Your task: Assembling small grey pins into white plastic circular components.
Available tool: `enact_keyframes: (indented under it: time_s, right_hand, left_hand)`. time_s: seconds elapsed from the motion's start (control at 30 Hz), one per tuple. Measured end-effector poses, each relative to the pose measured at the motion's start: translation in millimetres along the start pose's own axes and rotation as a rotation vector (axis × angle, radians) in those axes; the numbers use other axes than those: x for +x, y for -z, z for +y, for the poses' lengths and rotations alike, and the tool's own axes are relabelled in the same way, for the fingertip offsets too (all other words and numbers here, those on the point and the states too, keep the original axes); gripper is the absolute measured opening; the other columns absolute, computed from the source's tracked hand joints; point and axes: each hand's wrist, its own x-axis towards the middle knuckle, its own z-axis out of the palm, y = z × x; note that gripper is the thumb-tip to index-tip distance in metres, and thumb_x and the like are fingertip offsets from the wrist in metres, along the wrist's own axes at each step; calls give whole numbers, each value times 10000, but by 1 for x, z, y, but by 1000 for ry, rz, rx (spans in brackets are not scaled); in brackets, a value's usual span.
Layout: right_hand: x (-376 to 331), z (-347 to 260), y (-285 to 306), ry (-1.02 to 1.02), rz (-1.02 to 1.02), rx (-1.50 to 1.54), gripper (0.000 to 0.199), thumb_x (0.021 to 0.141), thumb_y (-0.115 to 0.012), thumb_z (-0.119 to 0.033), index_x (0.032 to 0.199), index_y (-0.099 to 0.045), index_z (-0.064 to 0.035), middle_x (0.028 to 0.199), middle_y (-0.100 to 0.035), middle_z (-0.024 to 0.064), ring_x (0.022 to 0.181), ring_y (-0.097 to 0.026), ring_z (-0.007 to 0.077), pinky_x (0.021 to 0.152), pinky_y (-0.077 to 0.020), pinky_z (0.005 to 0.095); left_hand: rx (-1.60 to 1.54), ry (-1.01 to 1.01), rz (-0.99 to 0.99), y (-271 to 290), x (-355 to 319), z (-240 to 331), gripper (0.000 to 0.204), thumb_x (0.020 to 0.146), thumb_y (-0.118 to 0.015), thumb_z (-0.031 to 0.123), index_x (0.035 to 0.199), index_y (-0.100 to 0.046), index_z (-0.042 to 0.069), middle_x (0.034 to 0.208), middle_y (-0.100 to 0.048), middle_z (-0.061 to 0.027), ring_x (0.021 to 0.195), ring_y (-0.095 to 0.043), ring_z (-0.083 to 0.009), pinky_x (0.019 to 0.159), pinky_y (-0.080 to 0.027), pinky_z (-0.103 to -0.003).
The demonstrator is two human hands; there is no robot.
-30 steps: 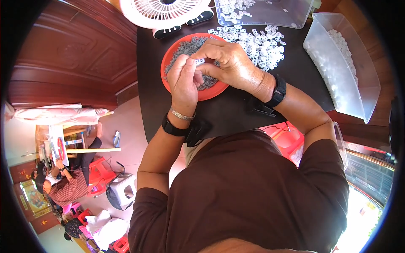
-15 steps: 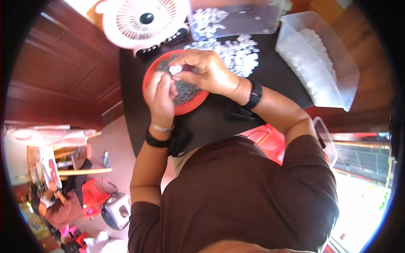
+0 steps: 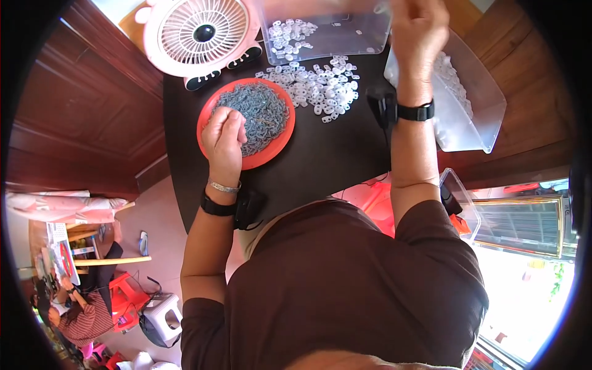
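Observation:
My left hand (image 3: 225, 139) is closed, thumb against curled fingers, over the left side of a red plate (image 3: 285, 139). Whatever it may hold is too small to make out. Heaped on the plate are small grey screws (image 3: 262, 117). My right hand (image 3: 422, 37) is raised at the top edge, between two clear plastic bins; its fingers are turned away and partly cut off. Small white plastic pieces with holes (image 3: 330, 89) lie loose on the dark table, right of the plate. More of them sit in the clear bin (image 3: 333, 52) behind.
A pink and white fan (image 3: 203, 34) stands at the back left. On the right, a translucent bin (image 3: 468, 139) holds more white pieces. A black device (image 3: 382, 108) is beside my right wrist. Another person (image 3: 86, 317) sits at the far lower left, near a white stool (image 3: 163, 320).
My right hand has left the plate and moved up and right toward the bins. The left hand stays by the plate, now apart from the right. The white piece between them no longer shows.

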Motion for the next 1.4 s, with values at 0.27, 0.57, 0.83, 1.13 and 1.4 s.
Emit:
enact_keyframes:
  time_s: [0.27, 0.57, 0.83, 1.13, 1.4]
  right_hand:
    - [-87, 0, -73, -99, -1237, 312, 213, 744, -674, -207, 911, -685, -76, 809, -676, 93, 735, -644, 229, 688, -499, 325]
    - [-97, 4, -75, 33, -1332, 252, 193, 704, -671, -214, 843, -677, -80, 767, -653, 99, 728, -625, 275, 657, -484, 369]
    - [-94, 4, -65, 35, -1509, 250, 177, 640, -681, -160, 776, -659, -48, 702, -638, 108, 677, -622, 257, 613, -474, 345]
    - [-94, 4, -70, 16, -1408, 294, 150, 718, -642, -153, 791, -642, -22, 715, -643, 121, 667, -612, 257, 611, -467, 341]
    - [-99, 8, -75, 53, -1312, 293, 166, 764, -633, -175, 843, -639, -29, 743, -649, 115, 688, -616, 257, 634, -476, 345]
  left_hand:
    - [-2, 36, 4, 1, 1, -1, 203, 904, -475, 87, 717, -510, 16, 630, -483, -3, 509, -416, -49, 467, -329, -199]
    - [24, 35, -19, 5, 0, -3, 203, 897, -501, 115, 726, -535, 9, 602, -481, 3, 505, -423, -53, 462, -338, -204]
    - [-1, 75, -62, 4, 3, -7, 202, 900, -499, 115, 734, -541, 6, 614, -495, 1, 510, -428, -53, 466, -339, -204]
    - [20, 71, -31, 3, 1, -3, 197, 899, -503, 114, 740, -540, 4, 629, -504, 0, 520, -432, -51, 472, -345, -201]
    - [16, 83, -40, 2, 1, -3, 188, 892, -506, 110, 737, -541, 10, 629, -506, 1, 517, -431, -50, 471, -347, -199]
